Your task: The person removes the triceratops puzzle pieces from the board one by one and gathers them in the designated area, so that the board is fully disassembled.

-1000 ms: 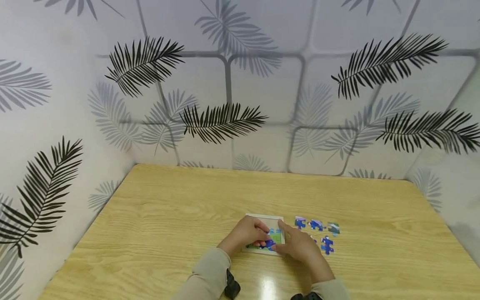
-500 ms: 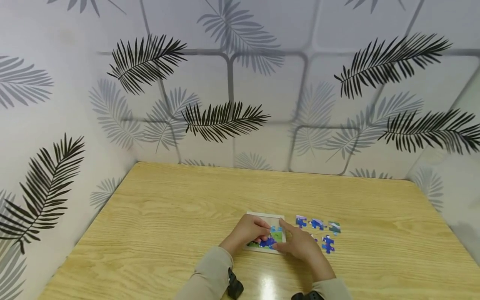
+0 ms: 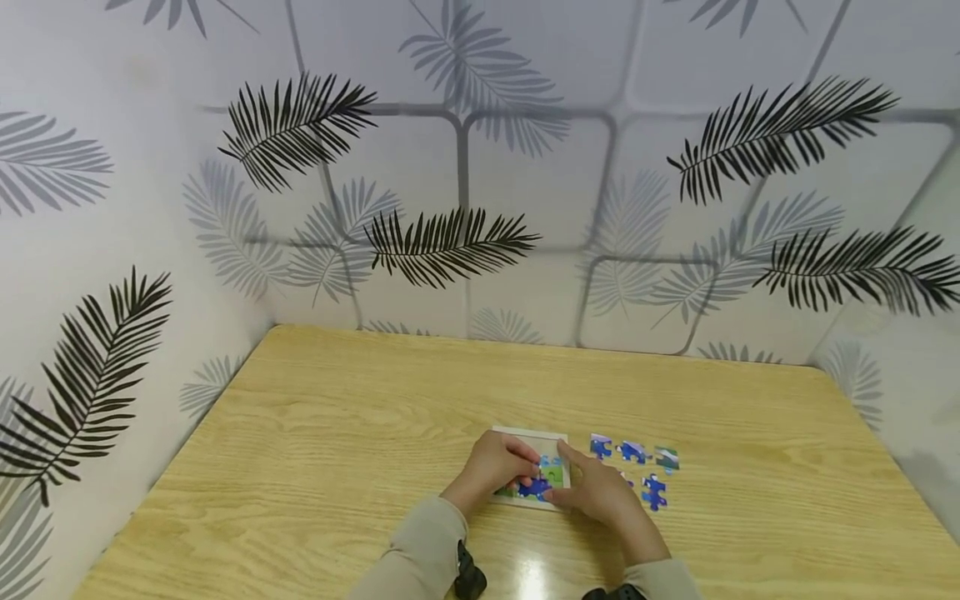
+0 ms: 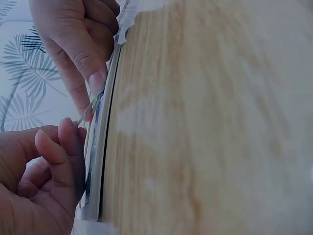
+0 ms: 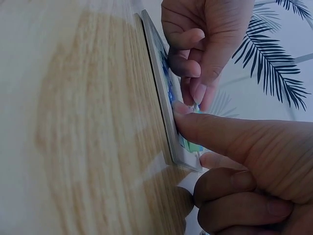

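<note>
A small jigsaw puzzle tray (image 3: 528, 432) with a pale rim lies on the table, partly filled with blue and green pieces (image 3: 534, 488). Over its left part, my left hand (image 3: 487, 467) pinches a thin puzzle piece (image 4: 85, 113) between thumb and index finger, tilted above the tray. My right hand (image 3: 603, 493) holds the tray's right side, its thumb (image 5: 188, 120) pressing at the near edge and its index finger reaching to the far corner. The left fingers hide part of the puzzle, and the held piece's picture cannot be made out.
Several loose puzzle pieces lie right of the tray, among them a blue one (image 3: 654, 492) and a green-grey one (image 3: 667, 457). One is partly covered by the right hand. The wooden table (image 3: 337, 417) meets a leaf-patterned wall (image 3: 525, 292) behind.
My left fingers have shifted slightly over the tray, uncovering a little more of the blue and green pieces. The right hand keeps its hold, and the loose pieces stay put.
</note>
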`<act>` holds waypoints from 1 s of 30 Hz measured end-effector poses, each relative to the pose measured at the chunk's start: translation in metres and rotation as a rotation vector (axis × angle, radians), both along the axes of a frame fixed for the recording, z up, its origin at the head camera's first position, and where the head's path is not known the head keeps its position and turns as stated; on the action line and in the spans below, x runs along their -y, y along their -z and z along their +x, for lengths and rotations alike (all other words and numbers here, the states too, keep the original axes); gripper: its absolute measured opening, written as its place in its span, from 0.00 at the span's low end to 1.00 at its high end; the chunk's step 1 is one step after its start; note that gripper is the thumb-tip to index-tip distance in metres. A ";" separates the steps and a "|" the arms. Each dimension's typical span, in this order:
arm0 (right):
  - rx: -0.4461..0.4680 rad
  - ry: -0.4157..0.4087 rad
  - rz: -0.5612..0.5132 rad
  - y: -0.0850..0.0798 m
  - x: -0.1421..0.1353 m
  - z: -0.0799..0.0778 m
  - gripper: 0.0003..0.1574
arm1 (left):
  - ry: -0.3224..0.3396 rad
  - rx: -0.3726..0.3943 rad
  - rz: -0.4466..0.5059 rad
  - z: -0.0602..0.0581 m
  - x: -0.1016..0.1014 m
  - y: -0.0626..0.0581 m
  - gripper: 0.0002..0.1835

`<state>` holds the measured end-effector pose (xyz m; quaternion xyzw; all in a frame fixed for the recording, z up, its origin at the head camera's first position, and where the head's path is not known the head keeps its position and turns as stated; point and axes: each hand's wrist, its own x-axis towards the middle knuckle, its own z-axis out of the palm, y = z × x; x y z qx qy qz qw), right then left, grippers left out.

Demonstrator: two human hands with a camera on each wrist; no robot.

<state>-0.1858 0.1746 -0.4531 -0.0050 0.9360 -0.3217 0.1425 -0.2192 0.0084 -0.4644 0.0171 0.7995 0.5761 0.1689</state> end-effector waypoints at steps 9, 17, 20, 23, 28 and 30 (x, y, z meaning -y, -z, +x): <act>-0.010 0.003 -0.010 0.002 0.002 0.001 0.52 | -0.018 -0.010 0.038 0.000 0.019 0.000 0.02; -0.004 0.024 -0.011 0.003 0.002 0.001 0.52 | -0.038 0.032 0.079 -0.001 0.042 -0.001 0.03; 0.000 0.030 -0.017 0.005 0.002 0.001 0.52 | -0.058 0.066 0.085 -0.003 0.051 0.000 0.04; -0.003 0.028 -0.018 0.005 0.002 0.002 0.53 | -0.097 0.095 0.089 -0.006 0.062 0.000 0.06; -0.015 0.021 -0.021 0.005 0.002 0.002 0.53 | -0.153 0.079 0.076 -0.013 0.089 -0.005 0.06; -0.021 0.019 -0.019 0.005 0.001 0.002 0.53 | -0.176 0.061 0.066 -0.015 0.100 -0.006 0.06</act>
